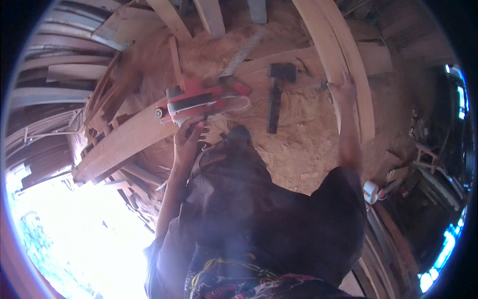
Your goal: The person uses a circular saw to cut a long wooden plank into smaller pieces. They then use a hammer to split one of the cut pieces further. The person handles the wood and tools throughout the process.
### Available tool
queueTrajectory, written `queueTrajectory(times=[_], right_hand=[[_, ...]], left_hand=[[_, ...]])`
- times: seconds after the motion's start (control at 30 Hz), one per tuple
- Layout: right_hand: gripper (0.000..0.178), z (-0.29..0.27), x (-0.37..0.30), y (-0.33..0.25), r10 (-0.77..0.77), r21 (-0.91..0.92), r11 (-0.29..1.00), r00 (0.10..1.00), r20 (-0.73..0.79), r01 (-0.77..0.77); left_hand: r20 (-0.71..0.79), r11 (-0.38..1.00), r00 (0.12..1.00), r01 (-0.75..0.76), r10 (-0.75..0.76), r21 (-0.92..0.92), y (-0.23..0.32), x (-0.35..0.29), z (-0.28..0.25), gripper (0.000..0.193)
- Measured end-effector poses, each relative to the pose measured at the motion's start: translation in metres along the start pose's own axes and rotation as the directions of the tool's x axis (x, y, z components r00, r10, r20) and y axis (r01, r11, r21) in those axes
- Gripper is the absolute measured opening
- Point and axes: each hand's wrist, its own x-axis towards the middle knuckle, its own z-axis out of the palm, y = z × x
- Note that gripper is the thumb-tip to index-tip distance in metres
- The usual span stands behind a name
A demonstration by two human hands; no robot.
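Observation:
My left hand [187, 135] is beside a red power tool that looks like a belt sander [199, 103], near its lower edge. The fingers are apart and seem to hold nothing; whether a fingertip touches the tool I cannot tell. The sander is slightly blurred and lies over a long board. To the right, my right hand [343, 92] grips a long, curved, pale wooden plank [359, 65] by its near part, fingers over its edge. Between the two hands, a black-headed mallet [282, 73] lies on the sawdust with its dark handle toward me.
Sawdust [303, 124] covers the ground. A wide board [124, 137] slants at the left, near stacked planks [64, 94]. Upright timbers [210, 17] stand at the far side. A white roll-like object [370, 192] lies at the right, by more timber strips.

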Motion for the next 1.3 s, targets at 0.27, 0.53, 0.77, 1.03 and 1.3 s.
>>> queueTrajectory(times=[0.27,0.53,0.77,1.03,1.3], right_hand=[[0.061,0.046,0.074,-0.034,-0.403,-0.001,0.911,0.893,-0.201,0.412],[0.039,0.010,-0.044,-0.423,-0.711,0.685,0.568,0.692,0.128,0.457],[0.014,-0.068,-0.296,-0.611,-0.948,0.897,0.186,-0.168,0.272,0.401],[0.069,-0.139,-0.513,-0.717,-0.497,0.885,0.096,-0.792,-0.355,-0.457],[0.043,-0.033,-0.579,-0.724,-0.343,0.968,0.223,-0.939,-0.031,-0.113]], left_hand=[[-0.287,0.986,0.958,-0.026,-0.023,-0.165,-0.048,-0.049,-0.064,0.036],[-0.644,0.823,0.689,-0.123,-0.331,-0.554,-0.189,-0.149,-0.114,0.044],[-0.516,0.373,0.396,-0.385,-0.759,-0.844,-0.354,-0.216,-0.054,0.039],[-0.200,0.046,0.288,-0.465,-0.936,-0.884,-0.445,-0.255,-0.018,0.030],[-0.227,-0.001,0.266,-0.650,-0.937,-0.760,-0.444,-0.256,-0.054,0.039]])
